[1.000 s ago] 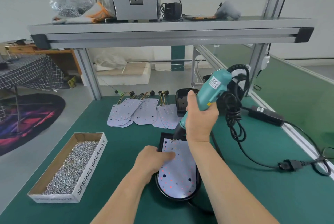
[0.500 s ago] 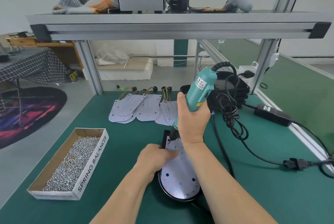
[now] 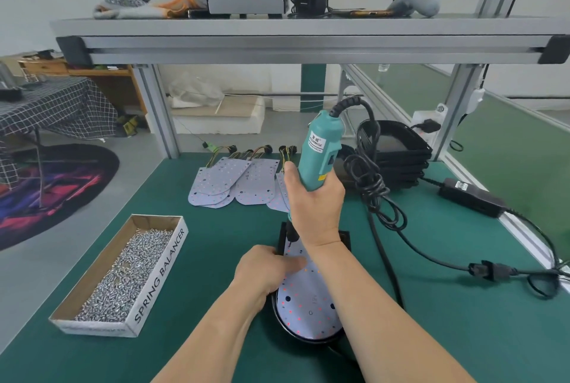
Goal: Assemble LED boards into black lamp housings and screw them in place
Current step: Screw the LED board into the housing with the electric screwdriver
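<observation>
Gripping the teal electric screwdriver in a full fist, the right hand now has it standing close to upright, with the bit planted at the far left corner of the LED board — a second ago the tool was leaning off to the right with its tip barely near the board. So I'd say the aiming is done and a screw is going in at that corner, though the screw itself is too small to make out. The left hand lies flat with fingers pressed on the board's left edge, holding it down inside the black lamp housing, same as before.

The board sits right in front of the person on the green worktop. Its long axis runs away from the camera — rounded end toward the person, squared end pointing at the spare LED boards fanned out further back. Box of screws off to the left, stacked empty housings at the back right.
</observation>
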Motion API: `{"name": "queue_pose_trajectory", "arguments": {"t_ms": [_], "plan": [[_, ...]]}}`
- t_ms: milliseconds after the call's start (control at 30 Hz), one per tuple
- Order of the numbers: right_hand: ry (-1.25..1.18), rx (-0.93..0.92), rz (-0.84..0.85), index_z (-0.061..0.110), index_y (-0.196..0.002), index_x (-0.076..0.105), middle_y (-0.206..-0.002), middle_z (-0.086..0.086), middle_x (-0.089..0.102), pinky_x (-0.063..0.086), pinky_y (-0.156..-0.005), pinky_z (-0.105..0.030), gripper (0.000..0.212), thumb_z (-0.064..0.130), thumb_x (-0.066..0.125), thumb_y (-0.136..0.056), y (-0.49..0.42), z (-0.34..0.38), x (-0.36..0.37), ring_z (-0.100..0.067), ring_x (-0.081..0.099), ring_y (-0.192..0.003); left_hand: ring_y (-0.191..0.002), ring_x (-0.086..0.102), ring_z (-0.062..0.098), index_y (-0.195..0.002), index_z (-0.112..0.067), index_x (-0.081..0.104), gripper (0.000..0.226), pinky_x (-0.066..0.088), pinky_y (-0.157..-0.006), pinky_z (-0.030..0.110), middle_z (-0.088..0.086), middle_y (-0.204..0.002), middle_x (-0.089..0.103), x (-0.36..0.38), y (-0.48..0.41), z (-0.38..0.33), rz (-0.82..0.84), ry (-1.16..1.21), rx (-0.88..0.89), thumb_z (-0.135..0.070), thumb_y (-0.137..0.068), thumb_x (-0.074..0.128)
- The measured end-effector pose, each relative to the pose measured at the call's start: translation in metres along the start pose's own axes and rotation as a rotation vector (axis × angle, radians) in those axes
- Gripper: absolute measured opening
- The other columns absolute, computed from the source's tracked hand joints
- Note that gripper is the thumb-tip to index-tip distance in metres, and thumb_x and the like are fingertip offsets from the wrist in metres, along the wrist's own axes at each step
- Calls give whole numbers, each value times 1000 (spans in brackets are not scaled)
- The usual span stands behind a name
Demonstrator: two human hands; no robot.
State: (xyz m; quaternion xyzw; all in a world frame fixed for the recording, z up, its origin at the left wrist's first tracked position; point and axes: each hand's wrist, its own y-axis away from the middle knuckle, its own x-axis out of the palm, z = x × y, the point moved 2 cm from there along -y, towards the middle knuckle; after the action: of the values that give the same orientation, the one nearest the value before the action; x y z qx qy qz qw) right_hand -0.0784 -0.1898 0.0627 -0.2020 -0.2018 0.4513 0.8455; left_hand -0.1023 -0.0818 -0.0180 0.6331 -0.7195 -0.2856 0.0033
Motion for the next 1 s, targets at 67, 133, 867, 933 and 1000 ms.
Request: {"name": "queue_pose_trajectory", "arguments": {"t_ms": [67, 133, 867, 933, 1000], "plan": [[-7, 27, -7, 26, -67, 44, -51, 18, 47, 38, -49, -18, 32, 28, 72, -83, 0, -1, 1, -5, 42, -47, -58, 59, 16, -66, -13, 73, 25, 43, -57, 23, -4, -63, 70, 0, 1, 0, -6, -4, -2, -35, -68, 84], [-10, 45, -14, 28, -68, 45, -51, 18, 48, 39, -50, -21, 31, 28, 72, -83, 0, -1, 2, -5, 43, -47, -55, 58, 15, -60, -16, 68, 26, 41, -55, 22, -8, -56, 66, -1, 2, -1, -13, -13, -5, -34, -69, 84], [72, 132, -484, 28, -76, 57, -60, 6, 63, 47, -54, -21, 27, 49, 74, -75, -25, 35, -175, -10, 58, -54, -79, 76, 24, -86, -3, 76, 24, 60, -83, 39, 4, -79, 78, -2, 8, -4, 54, 51, 13, -22, -75, 86], [140, 215, -488, 28, -81, 56, -58, 7, 63, 45, -51, -18, 30, 51, 73, -74, -28, 25, -202, -5, 57, -50, -79, 76, 23, -86, -3, 76, 24, 59, -83, 39, 4, -78, 78, -3, 9, -5, 50, 45, 16, -22, -74, 86], [227, 342, -456, 27, -87, 55, -64, 5, 65, 45, -57, -25, 32, 51, 73, -74, -30, 10, -226, -8, 58, -55, -79, 76, 24, -86, -2, 76, 25, 59, -84, 40, 4, -78, 78, -2, 10, -5, 46, 40, 15, -22, -75, 86]]}}
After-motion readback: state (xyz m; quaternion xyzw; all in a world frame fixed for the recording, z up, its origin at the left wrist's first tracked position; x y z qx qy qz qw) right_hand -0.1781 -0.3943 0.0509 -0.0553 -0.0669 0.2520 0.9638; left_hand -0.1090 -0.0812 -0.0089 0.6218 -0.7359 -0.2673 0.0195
